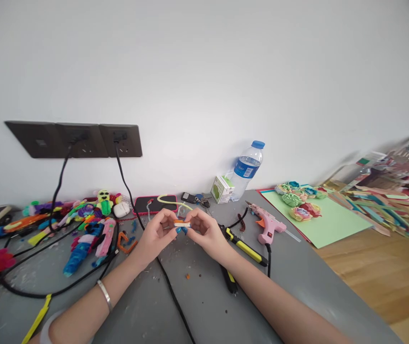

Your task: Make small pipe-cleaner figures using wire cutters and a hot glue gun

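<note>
Near the middle of the view, a small orange and white strip (182, 223) is pinched between the fingertips of both hands. My left hand (160, 232) grips its left end, and my right hand (206, 232) grips the right end. Blue shows at the fingertips just under the strip. Pliers with yellow and black handles (245, 246) lie partly hidden beneath my right forearm. Left of my left hand is an orange bent piece (126, 242) on the table. Behind the hands lies a phone with a red edge (156, 204), and a pale yellow stem (172, 200) crosses it.
A pink glue gun (267, 223) lies to the right, beside green paper (337, 222) bearing ribbon flowers. A water bottle (248, 169) and small box (222, 189) stand by the wall. Fuzzy colourful figures (82, 246) crowd the left, and black cables (170, 282) cross the grey table (147, 306).
</note>
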Tool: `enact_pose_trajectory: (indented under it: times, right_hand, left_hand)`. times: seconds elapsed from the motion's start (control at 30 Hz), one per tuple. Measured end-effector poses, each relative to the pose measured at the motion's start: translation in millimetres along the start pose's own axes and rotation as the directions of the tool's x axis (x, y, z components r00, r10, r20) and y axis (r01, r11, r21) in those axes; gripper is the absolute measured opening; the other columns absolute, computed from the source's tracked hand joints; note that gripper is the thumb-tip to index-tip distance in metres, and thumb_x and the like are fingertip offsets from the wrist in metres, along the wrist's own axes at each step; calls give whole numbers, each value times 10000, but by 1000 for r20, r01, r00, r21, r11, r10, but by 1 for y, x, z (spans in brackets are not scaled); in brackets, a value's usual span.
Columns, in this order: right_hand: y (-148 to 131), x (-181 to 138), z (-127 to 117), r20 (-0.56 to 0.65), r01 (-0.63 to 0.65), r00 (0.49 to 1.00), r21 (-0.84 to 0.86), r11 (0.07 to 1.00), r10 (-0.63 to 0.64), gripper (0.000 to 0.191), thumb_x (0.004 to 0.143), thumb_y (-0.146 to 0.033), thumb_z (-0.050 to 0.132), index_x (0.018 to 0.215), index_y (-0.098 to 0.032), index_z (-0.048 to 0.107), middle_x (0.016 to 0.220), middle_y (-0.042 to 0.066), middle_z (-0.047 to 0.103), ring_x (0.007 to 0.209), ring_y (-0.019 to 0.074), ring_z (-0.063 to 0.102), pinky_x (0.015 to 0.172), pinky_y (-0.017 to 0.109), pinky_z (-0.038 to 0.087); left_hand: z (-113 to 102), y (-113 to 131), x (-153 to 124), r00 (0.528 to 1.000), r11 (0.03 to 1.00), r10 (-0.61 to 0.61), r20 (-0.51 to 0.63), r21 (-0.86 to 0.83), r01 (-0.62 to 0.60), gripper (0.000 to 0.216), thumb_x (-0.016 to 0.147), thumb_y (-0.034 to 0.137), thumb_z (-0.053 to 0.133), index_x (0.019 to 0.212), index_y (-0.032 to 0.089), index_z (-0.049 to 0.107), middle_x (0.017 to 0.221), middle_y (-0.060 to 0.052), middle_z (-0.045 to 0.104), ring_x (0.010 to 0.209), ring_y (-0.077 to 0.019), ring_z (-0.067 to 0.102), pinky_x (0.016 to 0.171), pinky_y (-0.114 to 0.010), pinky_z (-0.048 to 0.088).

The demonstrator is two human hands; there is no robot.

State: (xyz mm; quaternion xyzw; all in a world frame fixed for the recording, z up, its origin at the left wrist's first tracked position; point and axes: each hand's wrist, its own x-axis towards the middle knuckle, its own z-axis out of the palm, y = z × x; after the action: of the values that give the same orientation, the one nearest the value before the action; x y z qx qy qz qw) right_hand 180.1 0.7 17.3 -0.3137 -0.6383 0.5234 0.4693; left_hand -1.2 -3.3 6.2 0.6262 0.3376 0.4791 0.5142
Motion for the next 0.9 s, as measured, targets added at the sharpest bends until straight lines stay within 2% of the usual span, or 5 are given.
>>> enact_pose_trajectory:
  times: [0.3,0.47,0.67,0.9]
  right_hand:
    - [4,1,-1,-14,31,999,-10,999,-31,222,835,-382,666,934,-213,562,827,12,535,678,134,497,617,260,421]
    - [-3,1,1,-10,16,1000,-22,1000,-17,208,842,-388,653,886,-206,563,777,4,547,638,127,490,601,260,416]
    - [-1,0,-1,-1,-23,1000,-21,1000,23,222,824,-394,675,874,-203,574,759,1,575,649,134,538,621,267,446]
    - [3,-1,-2,35,-60,998,14,998,59,236,832,-402,673,882,-199,565,771,5,593,645,135,574,636,277,468]
  left_hand:
    - [-1,0,1,995,997,62,-78,46,-59,165,848,331,629,910,197,556,862,-15,499,767,-148,530,623,-234,480]
    - [-2,0,0,992,991,104,-72,91,-97,137,849,314,629,868,192,569,857,-21,525,742,-143,546,638,-246,474]
    - [-1,3,1,993,987,98,-62,136,-89,181,833,360,636,827,192,569,817,-20,556,706,-140,548,633,-246,469]
    - [0,7,-1,996,988,61,-59,144,-52,115,834,297,623,815,197,569,810,-9,557,717,-141,548,670,-249,466]
